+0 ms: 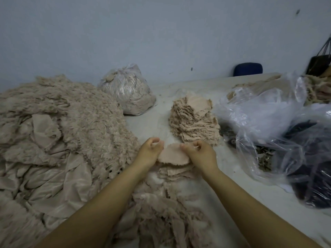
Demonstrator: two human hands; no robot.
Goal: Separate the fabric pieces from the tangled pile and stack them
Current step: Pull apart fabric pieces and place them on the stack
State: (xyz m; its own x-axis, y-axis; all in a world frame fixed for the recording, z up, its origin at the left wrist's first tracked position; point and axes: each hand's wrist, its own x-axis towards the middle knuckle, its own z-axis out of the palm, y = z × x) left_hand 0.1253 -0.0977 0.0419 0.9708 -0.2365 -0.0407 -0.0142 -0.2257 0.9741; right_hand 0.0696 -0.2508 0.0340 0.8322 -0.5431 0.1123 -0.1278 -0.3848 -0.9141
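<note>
At the centre of the frame, a little below the middle, a person holds one fabric piece [173,156] between both hands. It is a pale pinkish-beige, roughly half-round, with a frayed, fuzzy edge and a smooth flat face. The left hand [149,153] grips its left edge, fingers [155,140] curled over the rim; the right hand [200,153] pinches its right edge, fingers curled tight around the cloth. The piece hangs just above a small low layer of like pieces [174,171] lying on the desk [148,122].

The tangled pile [59,140] fills the left side of the frame, a broad heap of the same beige cloth, woolly with loose threads on top and showing smooth, creased sheets lower down. More frayed scraps spread along the bottom between the forearms.

Right of centre, just beyond the hands, stands the stack [194,120]: many thin pieces laid flat, their ragged edges forming shaggy sides, the top ones slightly askew.

In the upper middle a tied clear bag [127,90] holds more beige cloth. At the right, crumpled clear plastic bags [265,111] lie open, one over something dark. A blue chair back [248,69] shows behind the desk against the grey wall.
</note>
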